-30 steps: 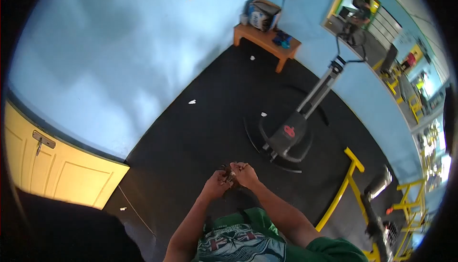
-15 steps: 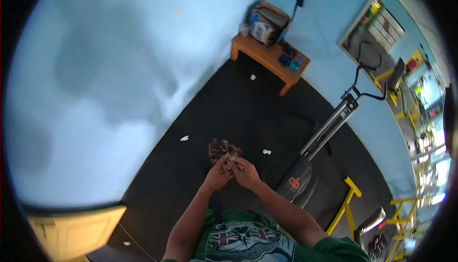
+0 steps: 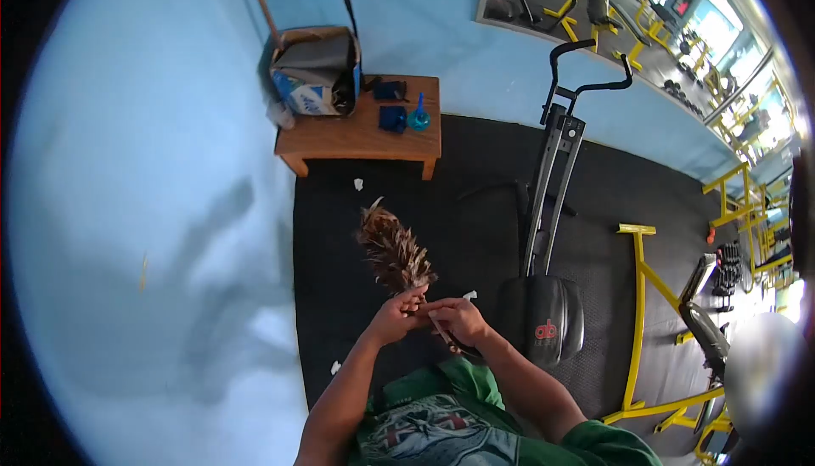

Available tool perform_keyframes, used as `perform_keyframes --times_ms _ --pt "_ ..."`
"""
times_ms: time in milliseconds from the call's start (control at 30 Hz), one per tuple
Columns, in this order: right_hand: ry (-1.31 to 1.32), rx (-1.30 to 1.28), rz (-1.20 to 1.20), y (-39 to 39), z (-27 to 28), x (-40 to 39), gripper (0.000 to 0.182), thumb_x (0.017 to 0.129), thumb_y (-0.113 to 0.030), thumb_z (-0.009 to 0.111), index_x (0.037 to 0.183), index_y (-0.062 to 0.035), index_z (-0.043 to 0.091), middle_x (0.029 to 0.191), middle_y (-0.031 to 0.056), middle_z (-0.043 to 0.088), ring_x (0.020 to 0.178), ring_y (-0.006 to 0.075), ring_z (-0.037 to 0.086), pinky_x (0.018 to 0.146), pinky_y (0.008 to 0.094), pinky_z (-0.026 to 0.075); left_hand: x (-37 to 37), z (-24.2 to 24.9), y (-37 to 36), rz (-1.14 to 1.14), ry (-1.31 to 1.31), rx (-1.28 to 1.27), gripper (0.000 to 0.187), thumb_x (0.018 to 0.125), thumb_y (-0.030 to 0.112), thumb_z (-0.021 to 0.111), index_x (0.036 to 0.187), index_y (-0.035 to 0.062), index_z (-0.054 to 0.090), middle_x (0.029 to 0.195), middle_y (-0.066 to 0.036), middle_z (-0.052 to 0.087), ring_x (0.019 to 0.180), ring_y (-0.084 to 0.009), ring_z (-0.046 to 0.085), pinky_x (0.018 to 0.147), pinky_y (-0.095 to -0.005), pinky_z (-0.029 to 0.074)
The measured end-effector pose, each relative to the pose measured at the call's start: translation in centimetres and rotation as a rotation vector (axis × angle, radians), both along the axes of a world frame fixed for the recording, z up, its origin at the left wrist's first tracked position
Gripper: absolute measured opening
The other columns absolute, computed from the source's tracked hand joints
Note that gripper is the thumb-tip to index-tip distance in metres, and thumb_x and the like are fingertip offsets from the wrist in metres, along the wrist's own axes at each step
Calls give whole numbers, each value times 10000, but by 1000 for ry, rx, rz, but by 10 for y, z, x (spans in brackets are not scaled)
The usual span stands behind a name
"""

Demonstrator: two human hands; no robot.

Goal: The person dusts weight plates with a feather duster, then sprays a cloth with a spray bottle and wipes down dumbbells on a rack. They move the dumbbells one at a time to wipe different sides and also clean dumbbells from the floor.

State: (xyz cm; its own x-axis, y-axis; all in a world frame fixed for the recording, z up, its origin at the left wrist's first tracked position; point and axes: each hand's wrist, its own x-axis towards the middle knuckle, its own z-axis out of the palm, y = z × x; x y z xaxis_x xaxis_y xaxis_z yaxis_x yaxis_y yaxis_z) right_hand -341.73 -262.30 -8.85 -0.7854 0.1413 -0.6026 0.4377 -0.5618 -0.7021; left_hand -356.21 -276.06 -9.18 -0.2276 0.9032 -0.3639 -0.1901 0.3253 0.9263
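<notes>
Brown feather duster (image 3: 392,249): now raised upright, plumes fully seen.
Grip: handle clasped by left hand (image 3: 396,315) and right hand (image 3: 458,320).

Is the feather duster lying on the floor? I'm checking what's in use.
No, both hands, the left hand and right hand, hold the feather duster up, its feathers above the black mat.

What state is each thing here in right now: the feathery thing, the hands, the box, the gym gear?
Feather duster: held up, feathers pointing away from the person.
Left hand: closed on the duster just below the feathers.
Right hand: closed on the duster's handle.
Cardboard box: open, standing on the wooden bench.
Black exercise machine: unused on the floor mat.
Paper scraps: lying loose on the mat.
</notes>
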Motion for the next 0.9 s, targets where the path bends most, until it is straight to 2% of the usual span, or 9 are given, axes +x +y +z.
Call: perform_keyframes --times_ms 67,200,267,433,533,633,733,867,900 --pt "-57 -17 -139 24 0 -29 401 865 -63 551 1253 34 527 1128 139 628 844 198 637 725 337 527 -33 -7 37 5 63 -80 726 805 88 738 1431 131 374 1262 -127 554 1084 -212 565 932 -349 463" --pt "-133 -46 -427 81 21 -88 433 839 21 567 1265 -12 499 1051 122 639 807 213 633 681 364 529 -112 0 103 -38 27 -135 720 809 132 736 1430 123 371 1265 -143 550 1087 -222 563 931 -352 466" --pt "-156 -107 -446 115 20 -107 468 834 39 561 1289 -28 476 1022 119 632 795 216 629 675 368 529 -155 7 140 18 164 -212 700 816 138 723 1422 113 376 1256 -152 555 1067 -217 570 919 -352 475" --pt "-264 -159 -520 187 -6 -158 470 822 77 530 1275 -33 471 957 106 601 765 210 608 650 376 523 -239 -8 228 66 29 -186 663 807 150 713 1392 81 411 1197 -154 584 1032 -204 581 905 -342 482" --pt "-320 -162 -737 222 -30 -182 412 811 73 522 1214 -16 506 847 86 583 662 186 580 562 341 498 -283 -28 285 68 55 -198 632 803 159 707 1365 54 438 1150 -148 603 1012 -202 591 899 -337 481" --pt "-550 136 -806 251 -32 -206 262 795 2 548 1052 8 598 691 43 564 495 131 499 423 258 384 -324 -34 336 76 68 -256 609 800 169 705 1340 31 458 1115 -143 616 1000 -205 600 886 -331 481" --pt "-609 361 -782 281 -35 -221 181 797 -46 591 964 8 633 717 37 589 502 114 494 427 252 377 -365 -46 386 -26 118 -299 597 803 201 701 1322 18 468 1105 -144 620 1013 -222 602 882 -330 479" --pt "-623 444 -816 309 -48 -234 195 796 -100 655 952 17 639 768 43 628 653 117 571 590 262 461 -385 -70 442 -87 216 -394 628 791 294 709 1305 16 478 1118 -156 609 1033 -248 589 887 -355 474" --pt "-663 346 -832 319 -55 -239 197 796 -99 660 950 22 634 787 37 636 713 123 581 654 271 469 -391 -82 457 -79 312 -418 638 781 311 717 1295 15 481 1135 -165 598 1049 -264 580 892 -367 471"
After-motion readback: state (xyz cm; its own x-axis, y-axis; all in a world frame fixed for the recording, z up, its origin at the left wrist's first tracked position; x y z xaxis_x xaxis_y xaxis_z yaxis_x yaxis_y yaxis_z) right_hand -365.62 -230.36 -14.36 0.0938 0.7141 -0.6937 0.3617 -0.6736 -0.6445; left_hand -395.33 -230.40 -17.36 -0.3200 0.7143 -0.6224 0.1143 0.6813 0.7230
